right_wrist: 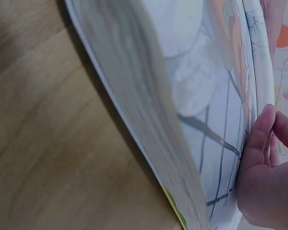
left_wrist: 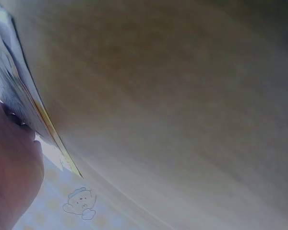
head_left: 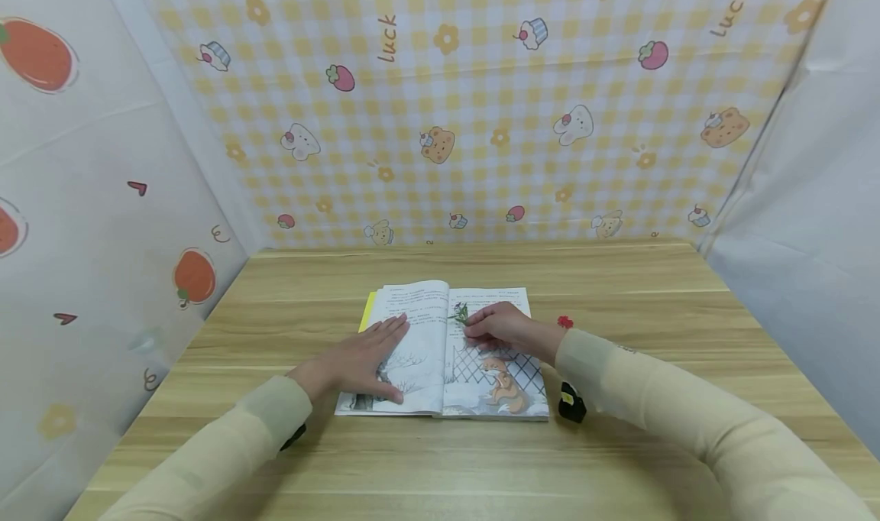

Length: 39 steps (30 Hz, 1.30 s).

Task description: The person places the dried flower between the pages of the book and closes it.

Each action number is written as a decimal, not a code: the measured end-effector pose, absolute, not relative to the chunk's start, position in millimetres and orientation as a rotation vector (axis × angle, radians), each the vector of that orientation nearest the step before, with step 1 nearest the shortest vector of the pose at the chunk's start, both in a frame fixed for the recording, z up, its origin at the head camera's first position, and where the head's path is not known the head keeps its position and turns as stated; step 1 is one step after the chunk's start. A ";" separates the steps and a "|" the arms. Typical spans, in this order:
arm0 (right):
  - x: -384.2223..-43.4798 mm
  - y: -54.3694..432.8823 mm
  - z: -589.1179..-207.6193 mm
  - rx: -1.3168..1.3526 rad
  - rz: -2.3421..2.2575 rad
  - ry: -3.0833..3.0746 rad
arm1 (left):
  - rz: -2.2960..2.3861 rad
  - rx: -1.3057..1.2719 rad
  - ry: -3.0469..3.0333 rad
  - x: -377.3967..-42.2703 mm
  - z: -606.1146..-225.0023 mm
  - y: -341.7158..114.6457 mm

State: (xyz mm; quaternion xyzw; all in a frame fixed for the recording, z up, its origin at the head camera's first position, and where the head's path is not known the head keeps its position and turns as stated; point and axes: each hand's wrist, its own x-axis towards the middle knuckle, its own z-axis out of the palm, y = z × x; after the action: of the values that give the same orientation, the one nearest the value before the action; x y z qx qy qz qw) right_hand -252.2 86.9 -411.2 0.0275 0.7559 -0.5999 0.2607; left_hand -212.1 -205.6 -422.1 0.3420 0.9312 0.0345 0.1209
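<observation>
An open picture book (head_left: 474,399) lies on the wooden table, its right page showing a fox drawing and a wire fence. My left hand (head_left: 360,359) rests flat on the left page, fingers spread. Over the right page, my right hand (head_left: 500,327) pinches a small sprig (head_left: 460,313) with green leaves and tiny purplish blooms between thumb and fingers. In the right wrist view, the thumb and forefinger of that hand (right_wrist: 269,167) meet beside the book's page (right_wrist: 197,96). The left wrist view shows part of the left hand (left_wrist: 12,167) against the book's edge (left_wrist: 48,124).
A small red flower (head_left: 565,321) lies on the table right of the book, by the right wrist. A yellow cover edge (head_left: 368,311) sticks out at the book's left. A patterned cloth (head_left: 474,124) hangs behind the table (head_left: 440,467).
</observation>
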 end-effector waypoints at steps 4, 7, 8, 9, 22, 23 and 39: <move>-252.7 86.2 -411.1 0.078 -1.607 2.068 | 0.115 1.005 2.719 -212.4 -421.6 -206.0; -252.8 85.1 -410.3 0.068 -1.604 2.073 | 0.127 1.020 2.722 -212.3 -421.0 -206.4; -252.7 84.8 -410.0 0.068 -1.605 2.071 | 0.123 1.021 2.722 -212.2 -420.9 -206.5; -252.5 84.5 -409.5 0.067 -1.607 2.069 | 0.120 1.025 2.723 -212.2 -421.1 -206.6; -250.0 84.4 -408.8 0.063 -1.605 2.092 | 0.131 1.034 2.731 -213.3 -423.4 -206.5; -250.0 84.7 -408.9 0.062 -1.599 2.096 | 0.129 1.032 2.729 -213.3 -423.4 -206.4; -249.5 99.2 -402.1 -0.092 -1.481 2.177 | 0.109 1.043 2.737 -212.1 -423.2 -205.4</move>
State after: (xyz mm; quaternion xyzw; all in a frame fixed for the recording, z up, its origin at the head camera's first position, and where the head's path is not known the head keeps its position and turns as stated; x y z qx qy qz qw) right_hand -249.5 99.2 -402.1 -0.0339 0.7998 -0.5443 0.2507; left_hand -212.1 -205.4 -423.2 0.3537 0.9287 0.0371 0.1051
